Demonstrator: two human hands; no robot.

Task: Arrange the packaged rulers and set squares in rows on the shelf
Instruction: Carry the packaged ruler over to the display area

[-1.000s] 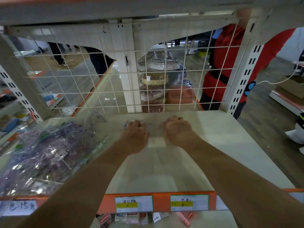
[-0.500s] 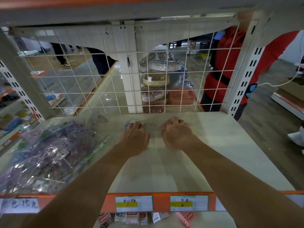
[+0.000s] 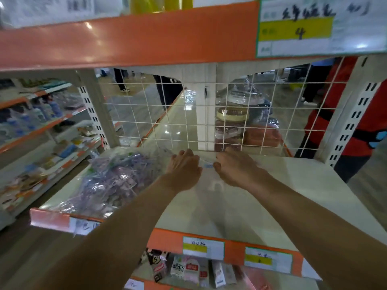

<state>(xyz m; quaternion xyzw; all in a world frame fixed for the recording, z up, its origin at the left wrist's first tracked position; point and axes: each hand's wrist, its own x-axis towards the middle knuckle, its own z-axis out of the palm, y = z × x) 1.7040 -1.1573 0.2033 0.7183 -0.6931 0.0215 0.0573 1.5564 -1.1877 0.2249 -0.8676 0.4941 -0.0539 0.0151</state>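
clear plastic ruler pack, flat and see-through with a small blue mark, lies at the back of the cream laminate shelf board, just in front of the white wire grid back panel. only a narrow strip of it shows between the two hands. that strip runs side to side along the grid, so the long axis seems to lie across the shelf. both ends are hidden under the hands, and which end points where cannot be told.

left hand lies palm down on the pack's left part, fingers fairly straight and reaching to the foot of the grid. right hand lies on the right part, thumb tip beside the blue mark and fingers bent down at the far edge. it is blurred, and whether it grips the pack or only presses on it cannot be told.

near the left hand, a loose heap of clear purple-tinted packs fills the shelf's left side up to the orange price rail at the front. open board stretches from the right hand to the white slotted upright. overhead, the orange front edge of the upper shelf hangs low above the forearms.
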